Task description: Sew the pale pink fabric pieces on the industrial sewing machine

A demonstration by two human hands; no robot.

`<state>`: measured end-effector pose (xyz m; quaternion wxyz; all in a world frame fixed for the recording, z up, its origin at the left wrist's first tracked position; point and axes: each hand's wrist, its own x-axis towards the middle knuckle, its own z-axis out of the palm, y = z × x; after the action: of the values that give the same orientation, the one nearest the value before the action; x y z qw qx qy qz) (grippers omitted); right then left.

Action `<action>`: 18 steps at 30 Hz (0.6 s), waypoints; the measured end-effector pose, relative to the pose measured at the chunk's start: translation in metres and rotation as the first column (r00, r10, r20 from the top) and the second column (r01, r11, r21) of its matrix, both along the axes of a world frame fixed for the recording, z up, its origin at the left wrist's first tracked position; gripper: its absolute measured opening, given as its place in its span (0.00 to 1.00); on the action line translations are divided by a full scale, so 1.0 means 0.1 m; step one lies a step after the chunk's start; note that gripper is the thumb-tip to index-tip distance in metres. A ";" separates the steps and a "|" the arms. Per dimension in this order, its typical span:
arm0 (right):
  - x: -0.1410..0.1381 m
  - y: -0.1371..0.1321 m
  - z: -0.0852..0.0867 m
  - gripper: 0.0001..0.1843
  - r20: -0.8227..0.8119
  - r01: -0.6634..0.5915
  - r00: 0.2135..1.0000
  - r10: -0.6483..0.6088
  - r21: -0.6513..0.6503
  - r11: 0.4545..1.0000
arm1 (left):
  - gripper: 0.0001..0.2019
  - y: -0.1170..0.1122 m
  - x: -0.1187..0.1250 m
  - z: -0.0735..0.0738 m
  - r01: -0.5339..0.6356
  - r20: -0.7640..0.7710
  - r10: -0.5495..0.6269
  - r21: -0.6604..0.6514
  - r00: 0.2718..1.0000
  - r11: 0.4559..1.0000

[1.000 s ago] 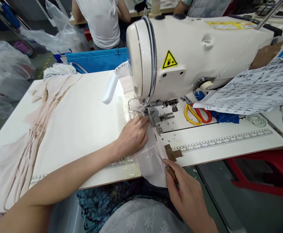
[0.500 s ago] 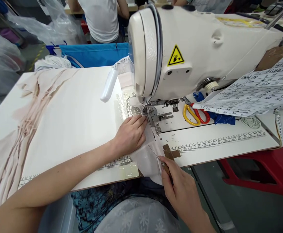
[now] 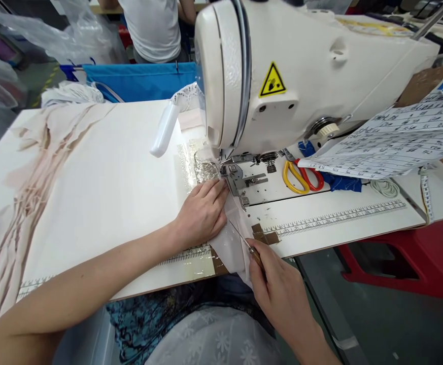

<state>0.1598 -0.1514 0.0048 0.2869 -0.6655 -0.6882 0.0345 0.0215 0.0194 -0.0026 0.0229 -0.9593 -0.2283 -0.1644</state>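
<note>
Under the needle area of a white sewing machine lies thin pale pink fabric, hanging over the table's front edge. My left hand presses on this cloth just in front of the presser foot, fingers bent and close together. Its thumb is mostly hidden. In my right hand is an awl with a thin metal point and a brownish handle. The awl's tip points up and left, over the fabric, near the left hand. My right fingers are wrapped round the handle beside the cloth's right edge.
Yellow-and-red-handled scissors lie right of the needle, near blue cloth. A printed paper sheet hangs over the right side. Gathered pink strips cover the table's left. A red stool stands below right; a person sits beyond.
The whole view has shifted slightly, so most things appear a little further left and up. Both hands keep nearly the same places on the cloth and the awl.
</note>
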 end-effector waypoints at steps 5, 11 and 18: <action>0.00 0.02 0.02 0.14 -0.008 -0.004 1.000 0.003 -0.020 1.000 | 0.22 -0.03 -0.01 0.01 0.013 -0.006 -0.013 -0.010 1.000 1.000; -0.01 0.04 0.02 0.14 -0.002 -0.008 1.000 0.008 -0.018 1.000 | 0.22 -0.07 -0.01 0.01 0.022 -0.012 -0.022 -0.019 1.000 1.000; -0.01 0.07 0.02 0.14 0.013 -0.006 1.000 0.006 -0.014 1.000 | 0.23 -0.10 -0.03 0.02 0.052 -0.006 -0.053 -0.035 0.999 0.998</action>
<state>0.1588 -0.1442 0.0065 0.2776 -0.6656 -0.6918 0.0358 0.0185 0.0097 -0.0008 0.0026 -0.9658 -0.2058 -0.1576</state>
